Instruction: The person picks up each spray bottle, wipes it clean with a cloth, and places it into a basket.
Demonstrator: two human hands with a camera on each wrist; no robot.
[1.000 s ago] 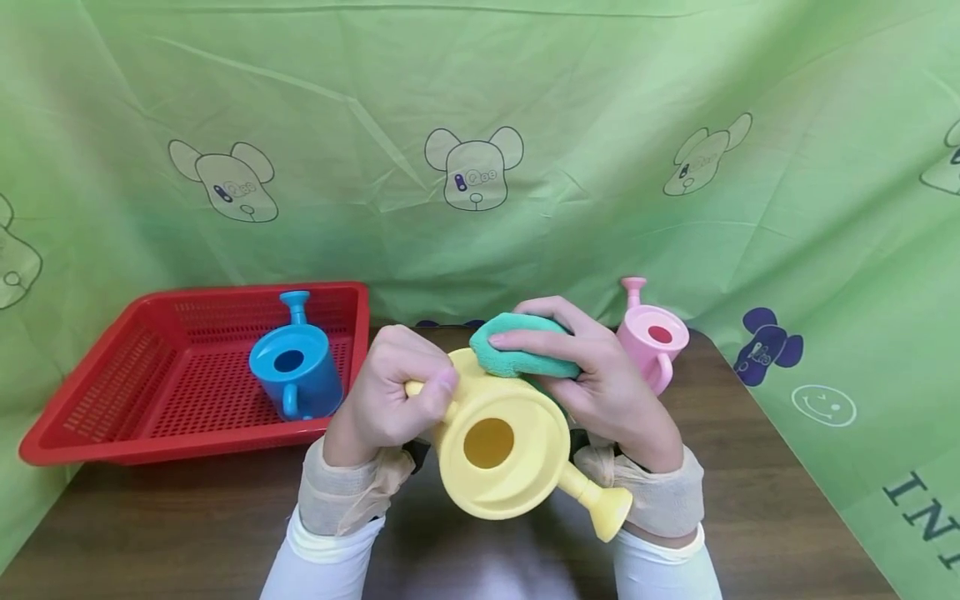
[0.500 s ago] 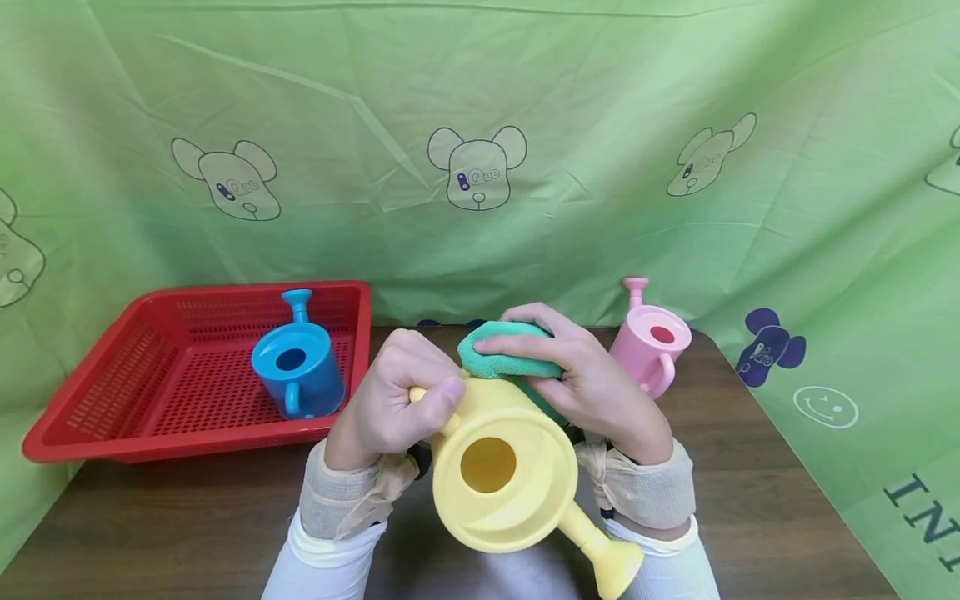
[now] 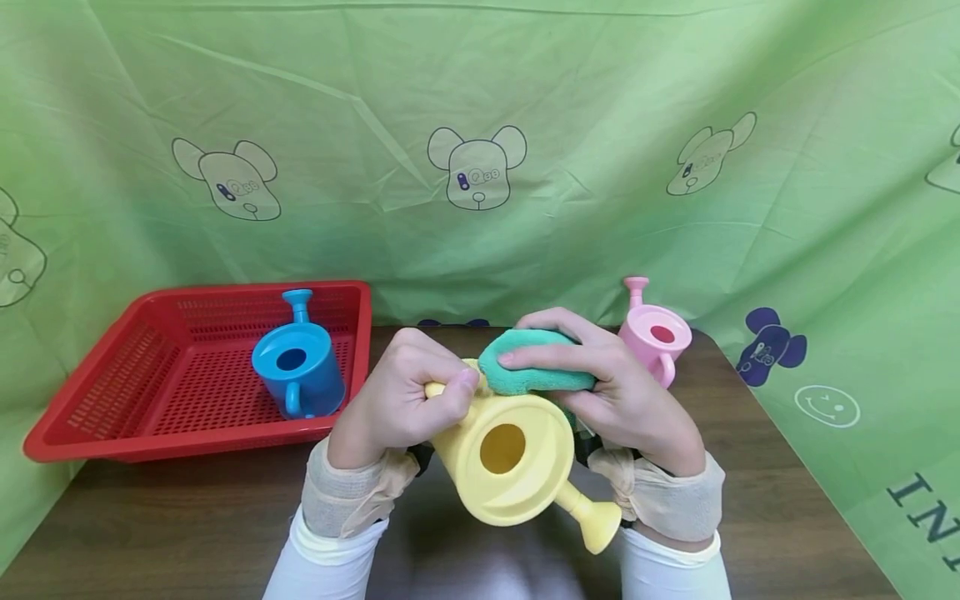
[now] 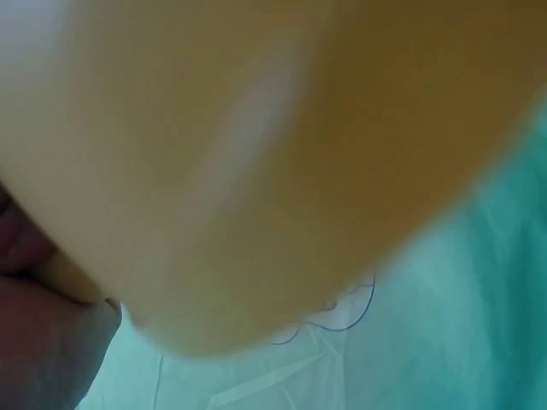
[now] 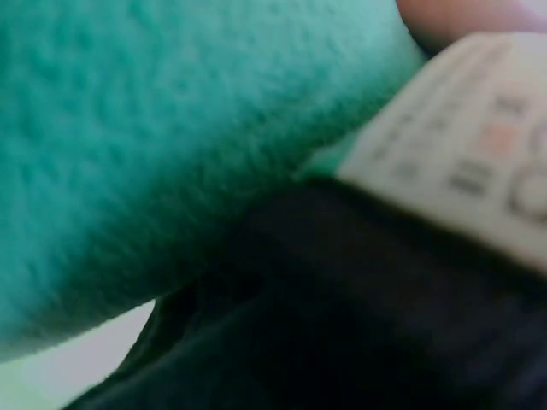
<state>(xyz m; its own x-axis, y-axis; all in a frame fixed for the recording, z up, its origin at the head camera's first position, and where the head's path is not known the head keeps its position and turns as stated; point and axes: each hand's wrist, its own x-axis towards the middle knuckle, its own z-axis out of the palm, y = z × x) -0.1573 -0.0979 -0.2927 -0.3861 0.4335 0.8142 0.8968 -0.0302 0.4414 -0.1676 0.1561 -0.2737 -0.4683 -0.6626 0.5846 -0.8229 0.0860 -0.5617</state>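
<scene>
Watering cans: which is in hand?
The yellow can, in the left hand; the blue can sits in the red basket, the pink can on the table.

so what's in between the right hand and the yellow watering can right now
A green cloth: in the head view, the right hand grips it, and it appears to touch the yellow watering can.
</scene>
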